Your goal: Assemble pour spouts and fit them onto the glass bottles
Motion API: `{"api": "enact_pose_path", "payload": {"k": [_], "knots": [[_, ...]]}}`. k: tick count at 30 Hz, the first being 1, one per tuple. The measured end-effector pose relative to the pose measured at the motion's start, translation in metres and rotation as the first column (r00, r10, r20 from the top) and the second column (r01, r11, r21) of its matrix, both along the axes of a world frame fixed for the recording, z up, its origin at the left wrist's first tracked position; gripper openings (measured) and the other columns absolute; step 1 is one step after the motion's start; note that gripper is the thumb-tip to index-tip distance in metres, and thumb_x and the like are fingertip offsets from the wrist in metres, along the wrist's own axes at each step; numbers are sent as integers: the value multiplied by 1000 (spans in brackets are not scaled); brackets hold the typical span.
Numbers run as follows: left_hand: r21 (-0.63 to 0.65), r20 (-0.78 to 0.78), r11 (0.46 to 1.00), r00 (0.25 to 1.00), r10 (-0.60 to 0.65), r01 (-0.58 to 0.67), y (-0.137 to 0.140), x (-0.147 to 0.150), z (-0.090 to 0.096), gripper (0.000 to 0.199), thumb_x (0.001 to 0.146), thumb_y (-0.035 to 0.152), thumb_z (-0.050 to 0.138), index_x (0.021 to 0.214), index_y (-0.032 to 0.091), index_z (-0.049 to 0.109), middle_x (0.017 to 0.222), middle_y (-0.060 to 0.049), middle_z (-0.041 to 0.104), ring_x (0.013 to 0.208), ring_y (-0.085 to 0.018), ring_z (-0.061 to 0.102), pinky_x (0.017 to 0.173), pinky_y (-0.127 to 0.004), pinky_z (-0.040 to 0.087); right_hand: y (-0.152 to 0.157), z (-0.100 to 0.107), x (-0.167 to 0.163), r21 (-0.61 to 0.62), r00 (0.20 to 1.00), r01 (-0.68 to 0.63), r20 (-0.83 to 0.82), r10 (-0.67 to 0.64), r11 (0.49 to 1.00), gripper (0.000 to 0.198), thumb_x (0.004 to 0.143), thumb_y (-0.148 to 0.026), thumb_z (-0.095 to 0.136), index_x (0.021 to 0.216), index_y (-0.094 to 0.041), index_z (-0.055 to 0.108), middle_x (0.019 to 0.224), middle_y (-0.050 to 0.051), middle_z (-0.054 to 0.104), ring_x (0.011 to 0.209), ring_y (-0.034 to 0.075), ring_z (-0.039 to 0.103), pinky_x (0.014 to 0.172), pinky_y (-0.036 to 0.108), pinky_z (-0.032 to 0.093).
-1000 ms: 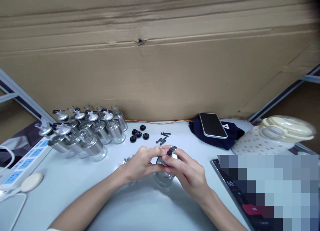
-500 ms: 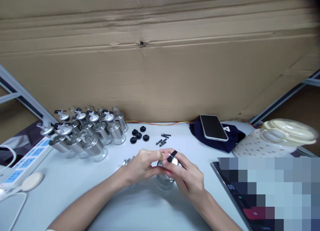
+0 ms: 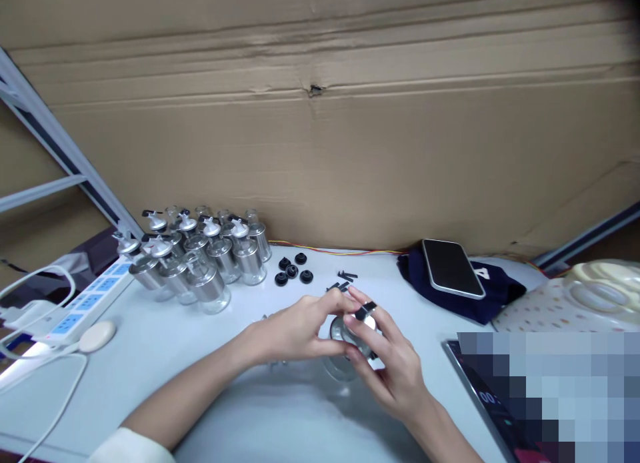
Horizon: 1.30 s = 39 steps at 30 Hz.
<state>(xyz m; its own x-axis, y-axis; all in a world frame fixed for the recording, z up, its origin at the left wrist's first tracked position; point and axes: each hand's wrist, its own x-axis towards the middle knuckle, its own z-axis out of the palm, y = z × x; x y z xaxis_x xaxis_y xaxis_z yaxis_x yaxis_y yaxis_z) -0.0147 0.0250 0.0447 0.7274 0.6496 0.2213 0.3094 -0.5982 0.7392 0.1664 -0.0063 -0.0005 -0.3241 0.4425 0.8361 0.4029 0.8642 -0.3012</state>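
Observation:
Both my hands meet over a glass bottle [image 3: 341,368] with a metal sleeve, near the front of the table. Fingers of my right hand [image 3: 395,363] close round a silver pourer cap [image 3: 369,321] with a black flip lever [image 3: 366,310]. My left hand [image 3: 307,329] curls in from the other side, its thumb and index finger against the same cap. Hands cover much of the bottle; whether the cap touches it, I cannot tell. Small silver parts [image 3: 277,364] lie partly hidden under my left wrist. Beyond are black round stoppers [image 3: 291,271] and several black levers [image 3: 345,276].
Several metal-sleeved glass bottles [image 3: 207,286], some with pourer caps, stand at the back left. A power strip [image 3: 90,303] and white cables lie left. On the right are a phone [image 3: 453,268] on dark cloth, a dotted jug [image 3: 545,303] and a tablet [image 3: 475,383]. Cardboard [image 3: 320,163] rises behind.
The view has swung left, so things appear further right. My fingers have shifted on the cap, with the left thumb and index finger spread a little wider. The cap stays between the hands.

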Motion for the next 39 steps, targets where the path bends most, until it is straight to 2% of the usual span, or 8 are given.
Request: {"api": "enact_pose_path", "payload": {"k": [4,6,11,15,21,27,33,39], "knots": [[107,-144,992,989,-45,61,-3,-20,29,43,91,29,59,132,24,46,137,-10,56,124,-23,55,104,-37,45,0,-1,-1,5,999,43,8,-43,999,48,86,-9,53,131,-23,50,141,17,51,129,30,52,86,41,58],[235,-207,969,970,124,-74,-3,-42,46,42,95,30,51,136,27,43,142,-8,52,131,-21,49,110,-38,40,0,-2,-1,9,997,81,13,-81,997,45,86,-8,54,128,-23,53,138,17,54,127,31,53,84,41,59],[549,-213,647,660,721,-529,-4,-115,76,39,96,35,45,133,22,48,141,-11,49,133,-28,45,111,-47,36,1,-3,0,73,984,167,57,-171,983,36,86,-5,56,118,-20,60,126,18,60,117,30,62,81,37,59],[452,-357,614,500,789,-647,-10,-150,84,42,93,38,47,131,18,51,133,-12,58,120,-31,56,103,-49,42,0,4,0,28,985,168,33,-169,985,37,87,-4,56,120,-20,59,114,14,65,104,25,68,74,29,59],[387,-195,571,541,818,-724,-43,-158,98,52,90,57,44,133,29,50,137,-5,57,120,-30,56,100,-45,46,-2,42,-17,65,995,95,-39,-93,993,43,85,0,57,120,-25,57,115,12,62,106,25,66,76,33,59],[320,-239,626,578,780,-712,-48,-170,94,50,93,55,38,135,29,49,141,-4,54,124,-28,53,106,-44,43,10,75,-79,29,968,-225,-112,227,974,41,87,1,53,117,-26,49,120,12,58,108,22,65,82,38,60],[256,-206,479,437,876,-840,-58,-188,101,51,93,56,34,127,24,53,126,-8,64,113,-30,60,98,-44,47,24,53,-156,-84,886,-462,-68,458,883,14,91,-18,58,100,-23,50,105,8,68,107,19,65,85,33,59],[67,-200,335,316,927,-940,-83,-185,117,44,96,53,30,125,27,51,126,-2,62,109,-24,63,81,-31,55,32,22,-201,-177,859,-509,-52,509,842,28,83,-21,69,103,-22,50,112,9,69,107,19,67,88,33,57]]}}
